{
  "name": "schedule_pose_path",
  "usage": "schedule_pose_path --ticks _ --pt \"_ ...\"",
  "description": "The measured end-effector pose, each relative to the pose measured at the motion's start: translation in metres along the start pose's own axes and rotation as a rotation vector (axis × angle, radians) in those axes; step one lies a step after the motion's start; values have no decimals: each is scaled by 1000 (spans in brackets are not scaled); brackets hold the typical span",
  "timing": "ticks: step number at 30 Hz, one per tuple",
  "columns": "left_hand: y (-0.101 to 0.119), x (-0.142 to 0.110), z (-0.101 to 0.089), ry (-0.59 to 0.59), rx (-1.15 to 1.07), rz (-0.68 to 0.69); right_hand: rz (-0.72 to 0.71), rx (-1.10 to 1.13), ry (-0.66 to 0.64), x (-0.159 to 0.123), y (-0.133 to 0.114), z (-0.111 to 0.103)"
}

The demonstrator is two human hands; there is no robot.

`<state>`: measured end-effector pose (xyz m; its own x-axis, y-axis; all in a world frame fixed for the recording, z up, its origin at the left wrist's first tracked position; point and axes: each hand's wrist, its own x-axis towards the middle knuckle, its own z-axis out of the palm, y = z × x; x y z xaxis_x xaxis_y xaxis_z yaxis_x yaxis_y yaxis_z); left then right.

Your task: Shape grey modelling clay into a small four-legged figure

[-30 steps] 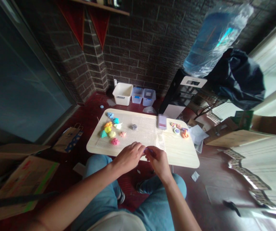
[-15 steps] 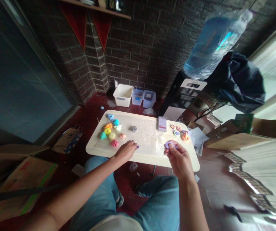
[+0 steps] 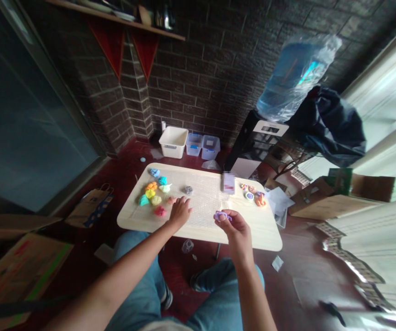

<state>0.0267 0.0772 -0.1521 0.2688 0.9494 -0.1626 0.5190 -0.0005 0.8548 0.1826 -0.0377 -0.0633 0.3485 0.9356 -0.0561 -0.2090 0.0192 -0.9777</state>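
Over a pale surface [image 3: 260, 232], the right hand [image 3: 238, 229] pinches purple clay [image 3: 218, 215] in its fingers; the left hand [image 3: 180, 214] hangs by dark-pink clay [image 3: 159, 211], its hold unclear. Handling seems underway, calling next for gentle pressure.

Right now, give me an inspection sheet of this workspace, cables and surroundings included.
Surface: pale table, partly covered by a clear bubbled sheet.
Materials: purple piece, held; colored lumps left, multicolored pieces right.
Clutter: pixelated rectangle on table; pale scrap on floor.
Hands: right hand pinches the purple piece; left hand by the pale pink lump, grip unclear.
Cables: nothing seen.
Surroundings: water dispenser and storage bins beyond table, cardboard boxes either side.
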Motion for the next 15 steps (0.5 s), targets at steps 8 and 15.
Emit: schedule_pose_path --ticks 8,15 --pt "76 -63 -5 -314 -928 -77 -456 -639 -86 -15 4 24" --pt "89 -105 -12 -372 -1295 -78 -383 -511 -117 -25 -21 29"
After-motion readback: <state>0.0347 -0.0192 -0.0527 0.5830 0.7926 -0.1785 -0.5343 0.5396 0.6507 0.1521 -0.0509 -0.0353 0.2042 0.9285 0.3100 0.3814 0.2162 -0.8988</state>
